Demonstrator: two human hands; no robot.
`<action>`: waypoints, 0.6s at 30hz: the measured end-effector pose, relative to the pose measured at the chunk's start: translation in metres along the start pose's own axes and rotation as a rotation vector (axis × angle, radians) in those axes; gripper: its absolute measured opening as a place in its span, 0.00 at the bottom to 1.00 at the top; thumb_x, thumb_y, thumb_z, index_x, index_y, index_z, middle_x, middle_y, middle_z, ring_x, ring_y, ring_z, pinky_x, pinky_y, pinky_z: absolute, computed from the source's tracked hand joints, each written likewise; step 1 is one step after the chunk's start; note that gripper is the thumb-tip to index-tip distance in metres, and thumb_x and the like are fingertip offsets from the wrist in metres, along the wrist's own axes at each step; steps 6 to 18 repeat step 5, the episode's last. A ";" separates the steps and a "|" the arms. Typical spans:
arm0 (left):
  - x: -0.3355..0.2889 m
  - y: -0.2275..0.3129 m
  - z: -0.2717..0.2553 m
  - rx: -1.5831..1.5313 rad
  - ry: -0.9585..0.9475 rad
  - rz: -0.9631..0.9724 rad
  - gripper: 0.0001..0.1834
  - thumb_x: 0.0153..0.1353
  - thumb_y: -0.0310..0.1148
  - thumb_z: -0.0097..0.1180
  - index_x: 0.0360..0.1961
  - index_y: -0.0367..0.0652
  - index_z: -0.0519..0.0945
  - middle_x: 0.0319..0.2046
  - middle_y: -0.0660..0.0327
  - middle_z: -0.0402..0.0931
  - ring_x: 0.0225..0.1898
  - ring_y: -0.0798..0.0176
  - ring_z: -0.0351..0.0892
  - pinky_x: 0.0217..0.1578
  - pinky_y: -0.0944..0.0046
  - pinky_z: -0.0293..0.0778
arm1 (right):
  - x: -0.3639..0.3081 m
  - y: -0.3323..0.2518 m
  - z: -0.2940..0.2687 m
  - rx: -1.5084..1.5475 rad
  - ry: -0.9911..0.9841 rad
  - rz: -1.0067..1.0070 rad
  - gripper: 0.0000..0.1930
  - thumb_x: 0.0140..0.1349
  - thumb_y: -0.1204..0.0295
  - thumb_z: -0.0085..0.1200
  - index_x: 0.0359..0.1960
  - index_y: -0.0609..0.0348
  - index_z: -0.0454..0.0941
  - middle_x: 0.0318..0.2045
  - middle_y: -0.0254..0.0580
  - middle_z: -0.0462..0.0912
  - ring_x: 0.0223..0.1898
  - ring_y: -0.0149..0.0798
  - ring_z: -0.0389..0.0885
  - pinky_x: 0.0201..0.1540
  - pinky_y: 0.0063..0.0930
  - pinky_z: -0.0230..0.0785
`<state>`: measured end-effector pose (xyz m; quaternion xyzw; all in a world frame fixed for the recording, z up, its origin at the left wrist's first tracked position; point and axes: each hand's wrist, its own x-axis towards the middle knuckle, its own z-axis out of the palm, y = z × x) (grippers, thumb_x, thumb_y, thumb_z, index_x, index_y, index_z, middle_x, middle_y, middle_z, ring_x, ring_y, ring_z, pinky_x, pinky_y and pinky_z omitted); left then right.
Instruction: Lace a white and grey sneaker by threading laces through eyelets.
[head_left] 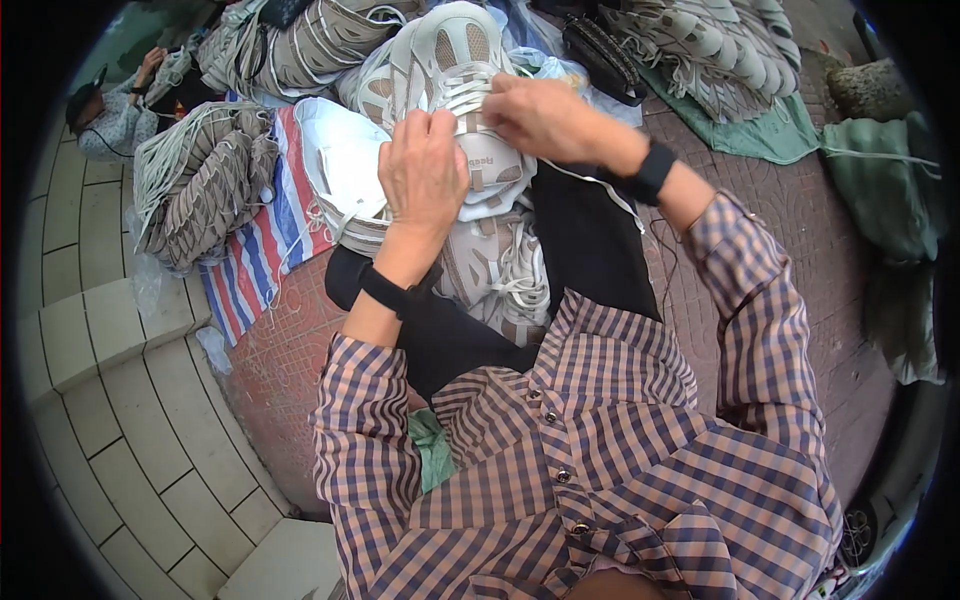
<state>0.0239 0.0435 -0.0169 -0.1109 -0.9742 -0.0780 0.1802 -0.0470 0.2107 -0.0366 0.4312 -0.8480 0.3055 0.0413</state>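
A beige and white sneaker upper (492, 160) lies over my lap, toe pointing away, with white laces (465, 92) crossing its front. My right hand (540, 115) pinches the white lace at the right edge of the eyelets. From below that hand a loose lace end (605, 188) trails to the right. Across from it, my left hand (425, 170) is closed at the left eyelet edge; its fingertips hide what they grip. Under this piece, another laced sneaker upper (495, 265) rests between my black-trousered legs. More matching uppers (385, 85) are stacked just beyond.
Bundled shoe uppers (210, 180) sit on a striped plastic sheet (255, 265) at left. Another bundle (715, 60) lies far right on green sacking (770, 130). Green sacks (885, 185) stand at right, a black bag (600, 55) ahead. Another person (120, 115) works at far left.
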 end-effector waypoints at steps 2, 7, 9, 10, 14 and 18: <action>0.003 0.000 0.004 0.014 0.034 0.024 0.09 0.44 0.27 0.54 0.29 0.44 0.72 0.27 0.58 0.68 0.34 0.54 0.71 0.33 0.57 0.66 | 0.004 0.016 -0.019 0.145 -0.253 -0.009 0.06 0.49 0.74 0.52 0.30 0.58 0.72 0.30 0.42 0.71 0.33 0.44 0.73 0.36 0.34 0.65; 0.004 -0.003 0.011 0.071 0.057 0.054 0.09 0.44 0.28 0.55 0.30 0.44 0.72 0.28 0.58 0.68 0.35 0.54 0.71 0.33 0.57 0.66 | 0.003 0.012 -0.020 0.173 -0.304 0.086 0.07 0.49 0.72 0.54 0.31 0.57 0.73 0.31 0.42 0.72 0.36 0.41 0.73 0.40 0.33 0.64; 0.004 -0.003 0.011 0.071 0.057 0.054 0.09 0.44 0.28 0.55 0.30 0.44 0.72 0.28 0.58 0.68 0.35 0.54 0.71 0.33 0.57 0.66 | 0.003 0.012 -0.020 0.173 -0.304 0.086 0.07 0.49 0.72 0.54 0.31 0.57 0.73 0.31 0.42 0.72 0.36 0.41 0.73 0.40 0.33 0.64; 0.004 -0.003 0.011 0.071 0.057 0.054 0.09 0.44 0.28 0.55 0.30 0.44 0.72 0.28 0.58 0.68 0.35 0.54 0.71 0.33 0.57 0.66 | 0.003 0.012 -0.020 0.173 -0.304 0.086 0.07 0.49 0.72 0.54 0.31 0.57 0.73 0.31 0.42 0.72 0.36 0.41 0.73 0.40 0.33 0.64; 0.004 -0.003 0.011 0.071 0.057 0.054 0.09 0.44 0.28 0.55 0.30 0.44 0.72 0.28 0.58 0.68 0.35 0.54 0.71 0.33 0.57 0.66 | 0.003 0.012 -0.020 0.173 -0.304 0.086 0.07 0.49 0.72 0.54 0.31 0.57 0.73 0.31 0.42 0.72 0.36 0.41 0.73 0.40 0.33 0.64; 0.004 -0.003 0.011 0.071 0.057 0.054 0.09 0.44 0.28 0.55 0.30 0.44 0.72 0.28 0.58 0.68 0.35 0.54 0.71 0.33 0.57 0.66 | 0.003 0.012 -0.020 0.173 -0.304 0.086 0.07 0.49 0.72 0.54 0.31 0.57 0.73 0.31 0.42 0.72 0.36 0.41 0.73 0.40 0.33 0.64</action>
